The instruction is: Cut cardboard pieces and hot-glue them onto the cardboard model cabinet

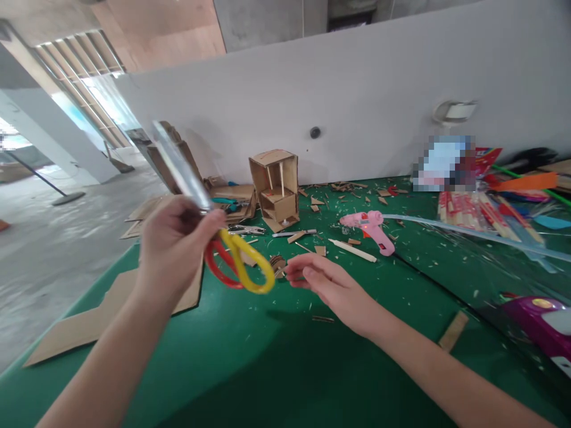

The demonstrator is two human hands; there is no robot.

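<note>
My left hand (173, 244) grips a pair of scissors (241, 261) near the pivot. The blades point up and away to the left, slightly blurred, while the red and yellow handle loops stick out to the right. Facing the loops, my right hand (330, 288) hovers over the table with fingers loosely curved and thumb a little apart; I see nothing held in it. Just past its fingertips is a small round corrugated cardboard piece (277, 264); whether the fingers touch it I cannot tell. Farther back stands a small cardboard box structure (276, 190) with open compartments and white sticks.
On the green table (250, 368) a pink glue gun (370, 229) lies to the right, its black cord trailing. Near it are a white stick (354, 251), a utility knife (292, 233) and scattered scraps. Cardboard sheets (75, 327) lie left; a purple object (537, 327) sits right.
</note>
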